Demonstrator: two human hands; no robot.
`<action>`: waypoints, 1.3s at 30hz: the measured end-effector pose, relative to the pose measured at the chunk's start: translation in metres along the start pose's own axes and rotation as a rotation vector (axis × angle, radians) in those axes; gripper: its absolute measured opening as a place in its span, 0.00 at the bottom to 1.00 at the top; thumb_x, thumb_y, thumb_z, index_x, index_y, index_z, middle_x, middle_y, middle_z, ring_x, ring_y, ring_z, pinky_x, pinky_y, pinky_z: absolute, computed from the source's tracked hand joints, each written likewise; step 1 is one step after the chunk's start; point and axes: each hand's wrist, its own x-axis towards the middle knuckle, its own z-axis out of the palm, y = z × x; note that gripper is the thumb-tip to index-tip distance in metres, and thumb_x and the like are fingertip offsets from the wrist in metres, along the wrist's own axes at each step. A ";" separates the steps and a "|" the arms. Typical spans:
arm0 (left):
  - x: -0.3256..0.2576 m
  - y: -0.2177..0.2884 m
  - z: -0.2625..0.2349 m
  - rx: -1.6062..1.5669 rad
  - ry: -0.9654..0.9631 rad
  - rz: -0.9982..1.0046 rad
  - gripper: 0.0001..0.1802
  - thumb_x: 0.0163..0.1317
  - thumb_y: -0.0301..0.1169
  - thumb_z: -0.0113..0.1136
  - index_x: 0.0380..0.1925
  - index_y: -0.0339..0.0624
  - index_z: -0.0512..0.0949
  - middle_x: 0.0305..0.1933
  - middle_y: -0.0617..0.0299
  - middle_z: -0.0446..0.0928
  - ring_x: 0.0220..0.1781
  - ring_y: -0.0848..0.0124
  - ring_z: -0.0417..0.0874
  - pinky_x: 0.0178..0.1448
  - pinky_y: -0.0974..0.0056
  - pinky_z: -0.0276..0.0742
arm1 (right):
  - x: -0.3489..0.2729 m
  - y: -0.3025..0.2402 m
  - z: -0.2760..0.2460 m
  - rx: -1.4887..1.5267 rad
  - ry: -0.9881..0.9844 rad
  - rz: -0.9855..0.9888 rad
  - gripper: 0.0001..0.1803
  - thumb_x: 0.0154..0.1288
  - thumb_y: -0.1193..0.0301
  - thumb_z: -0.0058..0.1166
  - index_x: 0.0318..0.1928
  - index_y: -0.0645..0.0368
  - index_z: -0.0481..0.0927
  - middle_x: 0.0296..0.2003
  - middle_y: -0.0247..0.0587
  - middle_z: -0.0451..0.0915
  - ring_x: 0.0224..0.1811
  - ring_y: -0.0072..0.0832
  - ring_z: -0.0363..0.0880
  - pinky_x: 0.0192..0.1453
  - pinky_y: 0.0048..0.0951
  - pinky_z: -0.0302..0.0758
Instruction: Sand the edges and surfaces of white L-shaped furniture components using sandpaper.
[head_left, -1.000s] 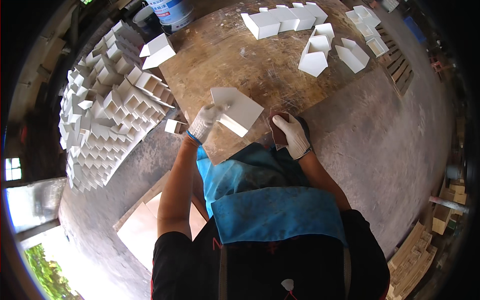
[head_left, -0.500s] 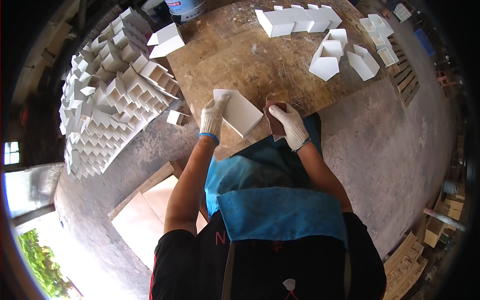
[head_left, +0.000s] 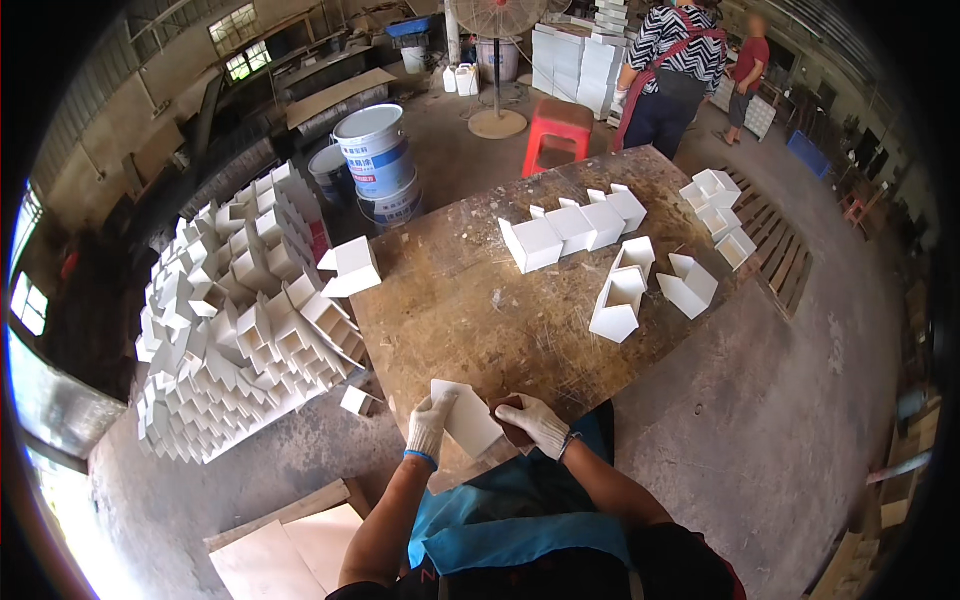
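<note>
Lower centre of frame, left to right:

Left hand (head_left: 430, 426), white work glove, blue cuff: fingers laid flat along the left edge of a white panel piece (head_left: 470, 420), steadying rather than pinching.

White panel piece: tilted at the near edge of the worktop (head_left: 460, 300), between both hands, touching each.

Right hand (head_left: 538, 424), white glove: fingers curled over a small dark brown block (head_left: 510, 420) pressed against the panel's right side; kind of block not clear, likely a sanding or rubbing pad.

Step in hand, as judged: finishing or smoothing one white piece at the worktop's front edge. Next move likely calls for firm bracing from the left while the block travels along the face or edge, with care not to let the piece slide off the lip.

Surface and room, left to right:

Left of frame: large heap of white open box forms (head_left: 240, 330) stacked on the floor; one loose form (head_left: 350, 268) at the worktop's left corner.

Upper centre-left: paint buckets (head_left: 375, 150), white with blue bands.

Centre: worn, stained wooden worktop; row of closed white boxes (head_left: 570, 228); further open forms (head_left: 640, 285) to the right.

Upper centre: standing fan (head_left: 497, 20), red stool (head_left: 555, 135).

Upper right: two other people (head_left: 670, 70) standing, backs turned; more white forms (head_left: 718, 205) on a pallet.

Concrete floor (head_left: 780, 420), dusty workshop.
</note>
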 end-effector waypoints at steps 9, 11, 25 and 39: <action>0.011 0.002 0.000 -0.004 -0.037 -0.007 0.19 0.64 0.40 0.58 0.42 0.33 0.80 0.37 0.62 0.81 0.37 0.75 0.80 0.43 0.71 0.74 | 0.017 -0.005 0.004 -0.093 0.039 -0.110 0.15 0.63 0.63 0.58 0.44 0.60 0.78 0.36 0.32 0.79 0.37 0.17 0.76 0.43 0.21 0.73; 0.013 -0.001 0.001 -0.025 -0.035 0.005 0.19 0.64 0.40 0.58 0.42 0.33 0.80 0.37 0.62 0.81 0.38 0.74 0.80 0.43 0.70 0.74 | -0.019 0.006 -0.014 -0.236 0.033 -0.075 0.16 0.64 0.63 0.57 0.45 0.60 0.77 0.36 0.33 0.79 0.38 0.17 0.76 0.43 0.20 0.73; 0.009 0.017 0.016 -0.459 -0.611 -0.067 0.16 0.64 0.35 0.58 0.47 0.36 0.76 0.45 0.62 0.79 0.48 0.71 0.78 0.56 0.64 0.72 | -0.032 0.010 -0.025 0.150 0.299 -0.222 0.11 0.64 0.67 0.57 0.44 0.58 0.77 0.34 0.31 0.79 0.36 0.18 0.78 0.43 0.20 0.76; 0.003 0.013 -0.029 0.709 0.071 0.653 0.25 0.62 0.34 0.56 0.59 0.42 0.70 0.61 0.46 0.70 0.61 0.52 0.72 0.65 0.57 0.66 | -0.026 0.027 0.011 0.034 0.200 -0.235 0.11 0.58 0.67 0.63 0.37 0.58 0.78 0.32 0.31 0.80 0.35 0.16 0.76 0.41 0.21 0.73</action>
